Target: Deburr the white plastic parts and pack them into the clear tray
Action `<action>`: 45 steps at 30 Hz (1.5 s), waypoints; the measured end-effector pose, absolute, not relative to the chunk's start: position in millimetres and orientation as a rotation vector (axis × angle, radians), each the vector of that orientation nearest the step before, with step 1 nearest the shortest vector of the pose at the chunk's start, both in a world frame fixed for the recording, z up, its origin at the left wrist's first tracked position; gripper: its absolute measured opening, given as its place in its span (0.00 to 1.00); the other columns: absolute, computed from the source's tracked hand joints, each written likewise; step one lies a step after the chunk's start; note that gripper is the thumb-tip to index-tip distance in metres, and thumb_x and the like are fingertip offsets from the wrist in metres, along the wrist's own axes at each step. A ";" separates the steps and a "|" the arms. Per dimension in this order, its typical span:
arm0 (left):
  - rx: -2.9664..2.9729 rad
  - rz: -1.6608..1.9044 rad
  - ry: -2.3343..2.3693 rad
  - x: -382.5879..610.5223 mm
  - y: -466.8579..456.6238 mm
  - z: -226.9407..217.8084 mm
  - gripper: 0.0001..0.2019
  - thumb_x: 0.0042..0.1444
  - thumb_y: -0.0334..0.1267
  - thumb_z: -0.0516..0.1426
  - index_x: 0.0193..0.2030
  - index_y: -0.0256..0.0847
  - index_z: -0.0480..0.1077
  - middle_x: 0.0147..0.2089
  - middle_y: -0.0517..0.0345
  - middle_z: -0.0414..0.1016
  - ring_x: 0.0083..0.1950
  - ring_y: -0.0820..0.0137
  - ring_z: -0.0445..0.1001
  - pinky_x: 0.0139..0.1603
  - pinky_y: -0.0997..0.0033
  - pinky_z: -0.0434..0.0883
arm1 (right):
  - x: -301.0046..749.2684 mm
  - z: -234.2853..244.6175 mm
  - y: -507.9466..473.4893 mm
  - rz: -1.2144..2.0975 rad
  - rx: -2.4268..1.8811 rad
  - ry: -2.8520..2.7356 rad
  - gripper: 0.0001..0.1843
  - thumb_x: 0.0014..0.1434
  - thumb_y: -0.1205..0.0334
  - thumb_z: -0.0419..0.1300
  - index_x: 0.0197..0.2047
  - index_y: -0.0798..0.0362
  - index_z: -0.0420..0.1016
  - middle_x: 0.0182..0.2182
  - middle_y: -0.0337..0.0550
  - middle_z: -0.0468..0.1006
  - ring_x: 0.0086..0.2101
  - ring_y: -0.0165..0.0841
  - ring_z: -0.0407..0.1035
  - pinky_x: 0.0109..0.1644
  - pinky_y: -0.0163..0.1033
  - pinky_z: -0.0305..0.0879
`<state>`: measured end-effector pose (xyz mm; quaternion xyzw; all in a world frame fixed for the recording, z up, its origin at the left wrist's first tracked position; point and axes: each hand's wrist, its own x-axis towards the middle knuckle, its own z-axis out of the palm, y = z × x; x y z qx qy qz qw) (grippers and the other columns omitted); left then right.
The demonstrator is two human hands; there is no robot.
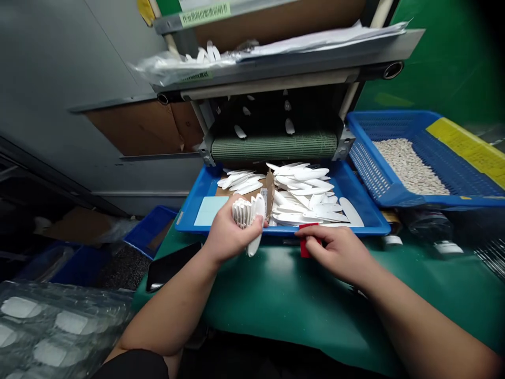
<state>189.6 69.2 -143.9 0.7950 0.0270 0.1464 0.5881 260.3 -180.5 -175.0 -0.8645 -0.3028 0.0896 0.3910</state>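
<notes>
My left hand [232, 229] is closed round a stack of slim white plastic pieces [256, 210], oval and fanned side by side above the front rim of a blue tray [185, 220]. My right hand [335, 250] is at the tray's front edge, thumb and index finger bent on a small flat red piece [304, 248]; its kind is unclear. Inside the tray, a heap of similar white pieces [303, 192] lies on the right, with a smaller pile [240, 181] at the left on cardboard. A pale blue sheet [209, 210] lies at the tray's front left.
A green conveyor roller [276, 146] sits behind the tray, white pieces on its belt. On the right, a blue basket [366, 179] holds pale granules. A black phone-like slab [173, 266] lies on the green table [268, 295]. Clear plastic trays [59, 326] are stacked lower left.
</notes>
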 end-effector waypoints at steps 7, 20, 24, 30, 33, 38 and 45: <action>2.658 0.316 0.399 259.2 122.3 -105.2 0.17 0.54 0.55 0.63 0.42 0.48 0.73 0.43 0.63 0.81 0.42 0.67 0.78 0.35 0.73 0.67 | 260.0 -176.1 -178.6 0.227 -2.221 -0.862 0.19 0.62 0.61 0.54 0.49 0.47 0.85 0.31 0.32 0.81 0.29 0.30 0.72 0.37 0.37 0.63; 3.263 -0.144 0.250 359.1 144.3 -143.5 0.28 0.49 0.55 0.64 0.55 0.45 0.71 0.56 0.45 0.78 0.59 0.54 0.75 0.61 0.61 0.75 | 257.7 -179.8 -176.2 0.167 -2.186 -0.954 0.20 0.64 0.62 0.54 0.51 0.49 0.85 0.38 0.37 0.83 0.34 0.34 0.75 0.40 0.39 0.64; 3.258 -0.223 0.242 367.7 151.0 -143.2 0.31 0.44 0.58 0.65 0.55 0.47 0.71 0.57 0.46 0.77 0.59 0.50 0.75 0.58 0.58 0.76 | 257.9 -181.8 -175.1 0.160 -2.171 -0.967 0.20 0.63 0.63 0.55 0.51 0.49 0.85 0.36 0.36 0.83 0.36 0.34 0.76 0.42 0.39 0.65; 3.265 -0.356 0.245 373.6 152.9 -143.1 0.21 0.45 0.49 0.62 0.45 0.41 0.75 0.50 0.44 0.80 0.51 0.55 0.78 0.49 0.64 0.77 | 257.3 -185.1 -174.3 0.141 -2.144 -0.987 0.20 0.63 0.63 0.55 0.52 0.49 0.85 0.39 0.35 0.83 0.39 0.34 0.77 0.43 0.38 0.66; 3.277 -0.378 0.232 370.4 149.8 -145.6 0.18 0.44 0.44 0.61 0.42 0.41 0.75 0.48 0.44 0.80 0.48 0.56 0.77 0.48 0.64 0.77 | 257.7 -186.3 -173.9 0.138 -2.146 -0.985 0.20 0.63 0.63 0.55 0.52 0.48 0.85 0.39 0.35 0.83 0.39 0.34 0.77 0.43 0.38 0.66; 3.261 -0.313 0.285 362.1 147.6 -146.8 0.18 0.45 0.44 0.61 0.44 0.42 0.75 0.49 0.44 0.80 0.49 0.57 0.77 0.47 0.64 0.77 | 258.9 -186.9 -173.9 0.141 -2.159 -0.975 0.19 0.62 0.64 0.56 0.50 0.46 0.85 0.37 0.32 0.83 0.37 0.32 0.76 0.41 0.37 0.65; 3.196 -0.183 0.372 363.9 155.7 -147.2 0.18 0.50 0.49 0.58 0.45 0.43 0.75 0.49 0.46 0.81 0.48 0.58 0.78 0.48 0.65 0.76 | 259.6 -189.5 -172.6 0.131 -2.165 -0.988 0.19 0.63 0.63 0.55 0.51 0.46 0.85 0.37 0.31 0.82 0.37 0.31 0.76 0.41 0.37 0.65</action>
